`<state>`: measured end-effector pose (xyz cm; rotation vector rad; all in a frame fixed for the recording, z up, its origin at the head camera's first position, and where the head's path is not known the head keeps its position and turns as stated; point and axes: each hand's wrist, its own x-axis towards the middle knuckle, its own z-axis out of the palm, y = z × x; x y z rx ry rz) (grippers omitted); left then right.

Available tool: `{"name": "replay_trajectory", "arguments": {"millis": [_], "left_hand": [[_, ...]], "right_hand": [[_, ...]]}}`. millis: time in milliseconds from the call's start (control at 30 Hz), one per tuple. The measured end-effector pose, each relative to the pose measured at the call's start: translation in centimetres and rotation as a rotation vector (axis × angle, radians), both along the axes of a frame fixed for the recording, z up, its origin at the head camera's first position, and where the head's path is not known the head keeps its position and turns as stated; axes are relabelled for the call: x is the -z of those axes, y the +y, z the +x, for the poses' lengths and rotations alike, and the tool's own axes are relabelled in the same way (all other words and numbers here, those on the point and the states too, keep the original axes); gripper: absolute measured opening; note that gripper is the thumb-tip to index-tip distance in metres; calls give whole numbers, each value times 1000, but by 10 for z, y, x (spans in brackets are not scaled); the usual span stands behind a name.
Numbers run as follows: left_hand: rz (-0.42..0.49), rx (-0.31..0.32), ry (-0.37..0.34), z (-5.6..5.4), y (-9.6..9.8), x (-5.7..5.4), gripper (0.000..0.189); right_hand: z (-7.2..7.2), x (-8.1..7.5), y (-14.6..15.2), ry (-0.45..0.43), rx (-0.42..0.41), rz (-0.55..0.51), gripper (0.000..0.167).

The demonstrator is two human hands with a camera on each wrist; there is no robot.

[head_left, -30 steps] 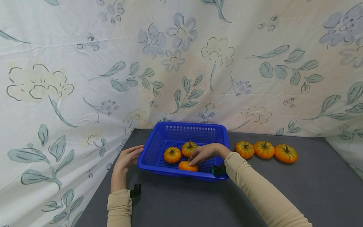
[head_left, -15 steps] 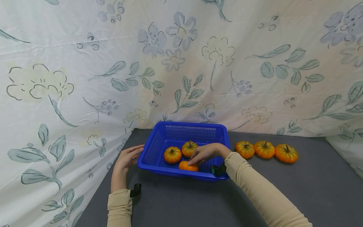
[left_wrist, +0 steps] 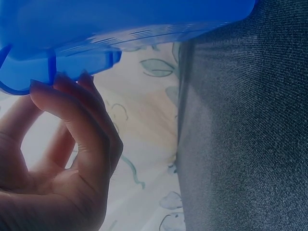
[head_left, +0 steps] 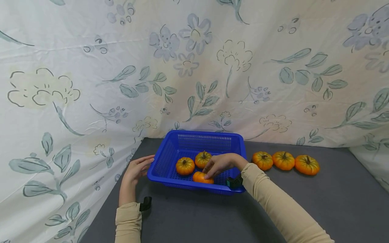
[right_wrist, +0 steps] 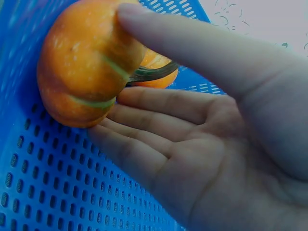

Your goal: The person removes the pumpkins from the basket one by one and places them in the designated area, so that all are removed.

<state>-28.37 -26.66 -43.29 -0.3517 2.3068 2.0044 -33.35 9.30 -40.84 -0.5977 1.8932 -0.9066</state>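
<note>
My right hand (head_left: pixel 216 165) reaches into a blue plastic basket (head_left: pixel 209 134) and holds a small orange pumpkin (head_left: pixel 203 178) near the front wall. In the right wrist view the thumb (right_wrist: pixel 139 19) lies on one side of this pumpkin (right_wrist: pixel 79 67), with the fingers against the other side beside its stem. Two more pumpkins, a left one (head_left: pixel 185 166) and a rear one (head_left: pixel 203 159), sit on the basket floor. My left hand (head_left: pixel 136 168) grips the basket's left rim; its bent fingers (left_wrist: pixel 89 139) meet the rim in the left wrist view.
Three more orange pumpkins, a near one (head_left: pixel 262 160), a middle one (head_left: pixel 283 160) and an outer one (head_left: pixel 307 165), stand in a row right of the basket. A dark grey table (head_left: pixel 188 216) lies beneath. Flower-printed cloth (head_left: pixel 194 84) hangs behind and at the left.
The pumpkin under my right hand has shifted slightly to the right, and the thumb with it. The left hand and the basket stay where they were.
</note>
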Motion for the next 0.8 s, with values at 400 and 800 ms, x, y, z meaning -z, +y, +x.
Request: {"name": "replay_trajectory", "arguments": {"millis": [400, 800], "left_hand": [[32, 4, -8, 0, 0, -1, 55], [10, 2, 6, 2, 0, 0, 58]], "right_hand": [[2, -1, 1, 5, 24, -21, 52], [3, 0, 2, 31, 43, -22, 51]]}}
